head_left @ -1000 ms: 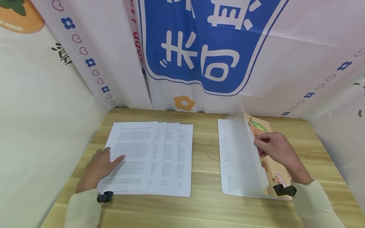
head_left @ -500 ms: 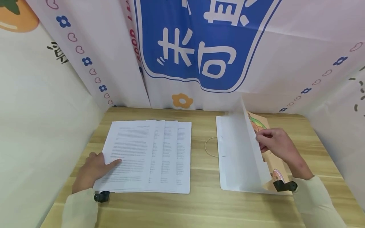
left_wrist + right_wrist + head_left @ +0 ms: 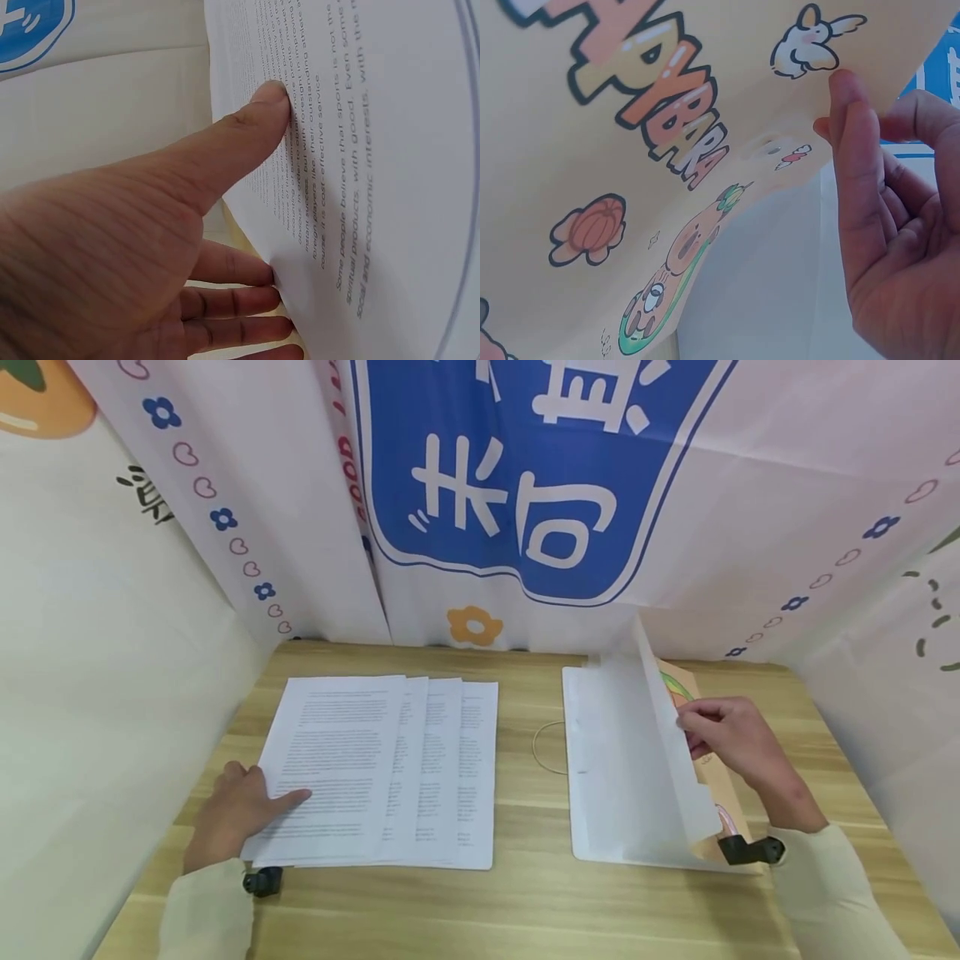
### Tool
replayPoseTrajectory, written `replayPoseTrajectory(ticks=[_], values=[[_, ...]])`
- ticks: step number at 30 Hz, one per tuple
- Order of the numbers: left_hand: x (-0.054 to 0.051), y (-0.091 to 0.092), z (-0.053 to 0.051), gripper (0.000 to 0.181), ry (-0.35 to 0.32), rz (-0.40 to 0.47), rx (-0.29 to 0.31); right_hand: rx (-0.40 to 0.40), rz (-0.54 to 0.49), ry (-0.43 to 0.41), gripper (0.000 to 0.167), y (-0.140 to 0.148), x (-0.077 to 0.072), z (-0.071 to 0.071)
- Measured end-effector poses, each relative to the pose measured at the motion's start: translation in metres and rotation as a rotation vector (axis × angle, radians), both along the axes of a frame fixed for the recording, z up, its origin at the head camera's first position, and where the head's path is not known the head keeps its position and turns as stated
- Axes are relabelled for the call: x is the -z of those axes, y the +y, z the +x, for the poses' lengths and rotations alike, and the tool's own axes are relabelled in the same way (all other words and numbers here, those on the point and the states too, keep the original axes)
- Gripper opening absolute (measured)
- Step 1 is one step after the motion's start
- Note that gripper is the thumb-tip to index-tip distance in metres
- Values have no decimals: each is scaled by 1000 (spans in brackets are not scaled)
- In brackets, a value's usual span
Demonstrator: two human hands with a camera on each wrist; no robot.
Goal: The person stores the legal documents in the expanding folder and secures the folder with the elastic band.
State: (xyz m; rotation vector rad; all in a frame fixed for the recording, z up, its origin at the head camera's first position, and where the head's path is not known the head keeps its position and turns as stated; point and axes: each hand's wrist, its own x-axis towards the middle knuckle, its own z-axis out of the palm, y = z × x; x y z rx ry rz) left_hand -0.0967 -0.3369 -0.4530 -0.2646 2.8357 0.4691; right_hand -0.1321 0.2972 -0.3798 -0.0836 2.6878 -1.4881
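**Capybara-print folder (image 3: 600, 818): cover (image 3: 652, 202) lifted partway**

Change: in the head view, the strip of the cover's peach printed face is slightly narrower than a second ago, and the free edge stands steeper. The left hand (image 3: 234, 810) has shifted slightly down the page edge, toward the person. Judged from this, opening is under way but incomplete; the cover would probably fall back if released.

Location: the folder lies on the right of the wood-grain table (image 3: 420, 914), its elastic loop (image 3: 534, 748) extending past its left edge. The printed sheets (image 3: 333, 760) lie to the left, fanned and overlapping.

Hand pose: the right hand (image 3: 738, 743) pinches the cover's edge between thumb and fingers. The left hand is spread, thumb extended over the top sheet, fingers at its left edge; pressure cannot be determined.
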Motion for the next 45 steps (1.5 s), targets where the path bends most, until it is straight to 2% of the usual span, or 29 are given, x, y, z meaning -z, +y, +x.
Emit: replayPoseTrajectory(ticks=[10, 17, 22, 27, 32, 36, 42, 45], values=[[0, 3, 1, 91, -24, -26, 5, 9, 15, -4, 34, 8, 3, 3], [3, 3, 3, 82, 57, -18, 21, 12, 18, -1, 34, 6, 1, 2], [6, 4, 3, 86, 74, 45, -35, 16, 31, 2, 34, 4, -1, 3], [7, 5, 1, 95, 58, 105, -88, 14, 30, 5, 34, 3, -1, 3], [8, 4, -1, 102, 67, 148, -107, 17, 22, 2, 34, 4, -1, 3], [7, 3, -2, 86, 105, 162, -82, 27, 21, -12, 36, 6, -1, 4], [10, -5, -3, 62, 120, 188, -56, 26, 14, -16, 36, 8, -2, 3], [13, -9, -2, 55, 164, 204, -49, 30, 7, -20, 36, 8, -3, 3]])
